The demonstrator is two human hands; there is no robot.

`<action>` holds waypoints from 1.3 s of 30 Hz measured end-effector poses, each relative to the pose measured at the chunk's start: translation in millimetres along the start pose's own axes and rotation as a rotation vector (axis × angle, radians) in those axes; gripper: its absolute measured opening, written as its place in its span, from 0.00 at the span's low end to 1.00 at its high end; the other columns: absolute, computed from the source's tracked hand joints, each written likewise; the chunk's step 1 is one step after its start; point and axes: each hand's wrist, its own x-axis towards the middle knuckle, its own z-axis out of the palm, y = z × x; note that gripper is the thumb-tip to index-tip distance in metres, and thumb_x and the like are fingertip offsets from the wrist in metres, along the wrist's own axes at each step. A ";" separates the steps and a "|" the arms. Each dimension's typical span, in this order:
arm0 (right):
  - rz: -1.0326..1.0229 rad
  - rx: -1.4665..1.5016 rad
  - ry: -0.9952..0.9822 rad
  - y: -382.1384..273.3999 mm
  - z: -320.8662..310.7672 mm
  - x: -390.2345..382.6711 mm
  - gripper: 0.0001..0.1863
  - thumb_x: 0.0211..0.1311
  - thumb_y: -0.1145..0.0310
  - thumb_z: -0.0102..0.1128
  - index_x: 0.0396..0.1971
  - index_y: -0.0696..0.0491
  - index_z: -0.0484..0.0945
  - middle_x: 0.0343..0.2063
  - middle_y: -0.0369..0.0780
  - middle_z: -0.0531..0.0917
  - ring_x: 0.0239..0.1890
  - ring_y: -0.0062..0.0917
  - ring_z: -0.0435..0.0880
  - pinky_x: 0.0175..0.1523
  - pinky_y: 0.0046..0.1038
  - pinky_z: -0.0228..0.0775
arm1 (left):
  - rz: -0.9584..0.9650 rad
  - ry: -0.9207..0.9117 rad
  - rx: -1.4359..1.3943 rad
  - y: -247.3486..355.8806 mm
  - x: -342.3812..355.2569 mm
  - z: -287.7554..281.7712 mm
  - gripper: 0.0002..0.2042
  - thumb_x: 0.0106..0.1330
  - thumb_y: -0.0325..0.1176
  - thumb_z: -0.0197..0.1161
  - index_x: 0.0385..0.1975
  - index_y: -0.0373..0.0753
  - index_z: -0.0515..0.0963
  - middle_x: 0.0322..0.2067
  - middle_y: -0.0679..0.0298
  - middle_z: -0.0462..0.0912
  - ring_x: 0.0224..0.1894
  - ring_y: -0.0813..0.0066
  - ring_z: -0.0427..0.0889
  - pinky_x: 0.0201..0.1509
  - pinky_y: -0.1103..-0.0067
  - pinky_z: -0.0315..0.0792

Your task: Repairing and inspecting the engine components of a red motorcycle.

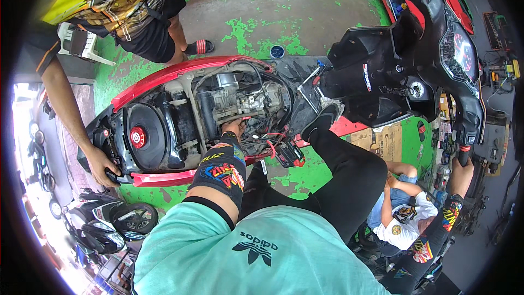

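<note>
A partly stripped scooter lies across the view, its red side panel (180,71) and uncovered engine (240,101) in the middle. My left hand (234,127) reaches into the frame beside the engine; its fingertips are hidden among the parts. At the far right my right hand (462,177) is wrapped round the handlebar grip (464,156). A battery (289,154) with red wires sits at the near side of the frame. Towards the tail is a red fuel cap (138,137) on a black tank. A co-worker's hand (103,168) holds the tail end.
A co-worker in black shorts (147,43) stands beyond the scooter. Another person in a white shirt (406,216) sits at lower right. Metal tools (309,90) lie on the footboard, near a blue bowl (277,52). A second motorcycle (109,218) stands at lower left.
</note>
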 end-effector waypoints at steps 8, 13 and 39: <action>-0.008 0.185 -0.120 4.3 -3.9 3.5 0.12 0.58 0.71 0.61 0.36 0.65 0.78 0.23 0.38 0.78 0.26 0.21 0.71 0.35 0.31 0.68 | 0.021 -0.004 -0.026 -1.7 1.0 1.7 0.03 0.62 0.23 0.67 0.33 0.34 0.81 0.30 0.58 0.84 0.28 0.66 0.85 0.31 0.74 0.86; -0.070 0.167 -0.096 10.9 0.3 7.4 0.11 0.58 0.71 0.60 0.35 0.64 0.77 0.22 0.37 0.78 0.25 0.20 0.70 0.34 0.30 0.67 | 0.029 -0.089 -0.088 -2.5 7.1 -8.0 0.03 0.63 0.23 0.67 0.34 0.33 0.80 0.31 0.58 0.84 0.28 0.66 0.85 0.31 0.74 0.85; -0.034 0.104 -0.033 7.4 2.1 3.1 0.12 0.59 0.70 0.62 0.36 0.64 0.77 0.21 0.39 0.78 0.24 0.21 0.70 0.33 0.31 0.68 | 0.016 -0.070 -0.004 0.0 1.9 -4.3 0.03 0.64 0.24 0.66 0.36 0.38 0.81 0.29 0.63 0.84 0.27 0.72 0.83 0.31 0.77 0.83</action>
